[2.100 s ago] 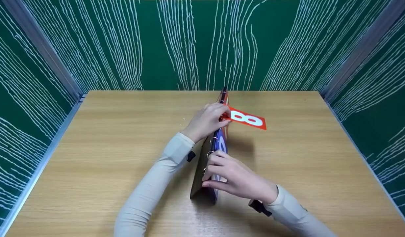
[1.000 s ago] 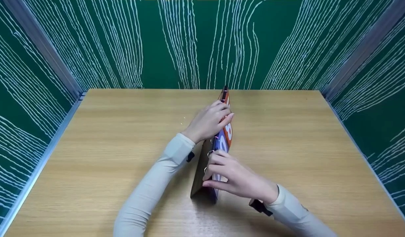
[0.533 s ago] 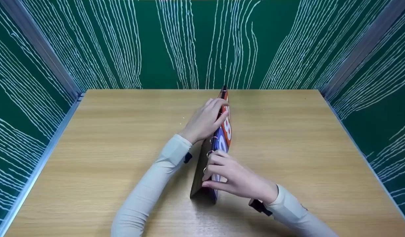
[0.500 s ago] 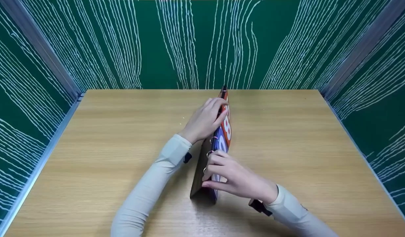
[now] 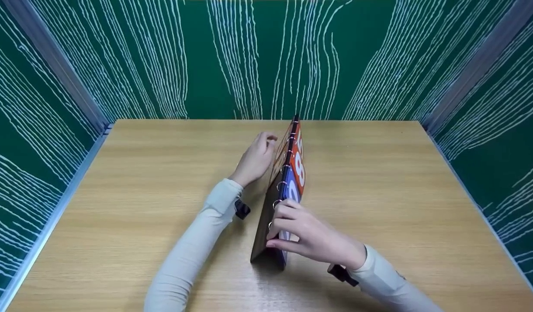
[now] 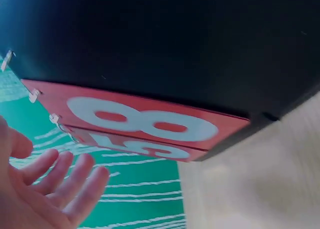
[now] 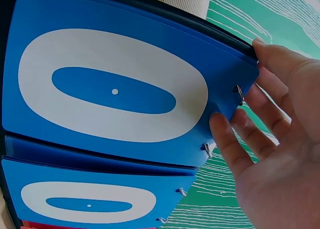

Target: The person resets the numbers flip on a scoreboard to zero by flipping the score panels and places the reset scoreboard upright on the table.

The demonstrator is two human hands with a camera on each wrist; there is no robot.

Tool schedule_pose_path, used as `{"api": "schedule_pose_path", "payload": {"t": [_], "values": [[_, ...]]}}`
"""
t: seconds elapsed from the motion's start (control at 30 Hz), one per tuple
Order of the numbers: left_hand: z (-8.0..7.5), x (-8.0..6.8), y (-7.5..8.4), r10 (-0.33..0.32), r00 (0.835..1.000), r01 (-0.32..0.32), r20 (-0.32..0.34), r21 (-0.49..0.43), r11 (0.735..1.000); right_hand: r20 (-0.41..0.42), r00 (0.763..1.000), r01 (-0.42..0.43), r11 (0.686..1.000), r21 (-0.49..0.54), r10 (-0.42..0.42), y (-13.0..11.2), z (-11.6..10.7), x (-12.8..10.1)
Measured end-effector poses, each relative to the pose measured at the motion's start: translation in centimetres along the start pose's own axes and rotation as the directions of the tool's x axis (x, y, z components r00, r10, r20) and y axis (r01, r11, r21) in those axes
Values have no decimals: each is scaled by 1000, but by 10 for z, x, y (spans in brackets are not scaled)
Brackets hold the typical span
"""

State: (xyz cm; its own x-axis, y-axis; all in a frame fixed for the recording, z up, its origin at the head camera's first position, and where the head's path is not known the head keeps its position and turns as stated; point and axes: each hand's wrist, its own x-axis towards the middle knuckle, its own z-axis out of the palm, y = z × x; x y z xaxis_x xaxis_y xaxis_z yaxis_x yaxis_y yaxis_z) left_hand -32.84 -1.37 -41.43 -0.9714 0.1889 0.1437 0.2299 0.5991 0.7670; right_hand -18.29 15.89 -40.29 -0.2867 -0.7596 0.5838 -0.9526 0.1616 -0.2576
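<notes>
A flip scoreboard [image 5: 265, 225] stands tented on the tabletop [image 5: 162, 173], its near end held in the right hand's [image 5: 311, 232] grip. The left hand [image 5: 255, 158], grip loosely open, is beside the far half.

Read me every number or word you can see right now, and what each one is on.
"0": large blue card, right wrist view.
"0": blue card below it.
"8": upper red card, left wrist view.
"5", most likely; slanted: lower red card.
"8": nearer red card on the stand, head view.
Too edge-on to be sure: farther red card.
No words or brands legible.
</notes>
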Motion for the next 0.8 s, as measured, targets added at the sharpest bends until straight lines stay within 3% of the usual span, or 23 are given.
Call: {"api": "schedule_pose_path", "payload": {"t": [0.17, 0.27, 0.33, 0.43, 0.57, 0.67, 0.8], "values": [[1, 1, -14, -22, 999, 22, 47, -3, 1000, 4, 1000, -13, 1000, -1, 13, -1, -1, 0], [2, 1, -22, 15, 991, -12, 133, -23, 1000, 10, 1000, -25, 1000, -3, 25, -3, -1, 0], [2, -1, -27, 39, 975, -28, 220, -50, 998, 18, 999, -35, 999, -1, 35, -3, -1, -1], [2, -5, -34, 50, 933, -16, 356, -96, 995, 29, 998, -49, 999, 2, 49, -3, -1, -1], [3, -10, -42, 49, 884, -18, 465, -69, 997, 30, 998, -54, 999, -3, 55, -3, -1, -2], [4, -12, -46, 47, 869, -30, 493, -42, 999, 39, 997, -66, 998, -3, 66, -3, -1, -2], [7, -11, -48, 26, 860, -1, 510, -49, 999, 54, 995, -84, 996, 4, 83, -3, -1, -2]]}}
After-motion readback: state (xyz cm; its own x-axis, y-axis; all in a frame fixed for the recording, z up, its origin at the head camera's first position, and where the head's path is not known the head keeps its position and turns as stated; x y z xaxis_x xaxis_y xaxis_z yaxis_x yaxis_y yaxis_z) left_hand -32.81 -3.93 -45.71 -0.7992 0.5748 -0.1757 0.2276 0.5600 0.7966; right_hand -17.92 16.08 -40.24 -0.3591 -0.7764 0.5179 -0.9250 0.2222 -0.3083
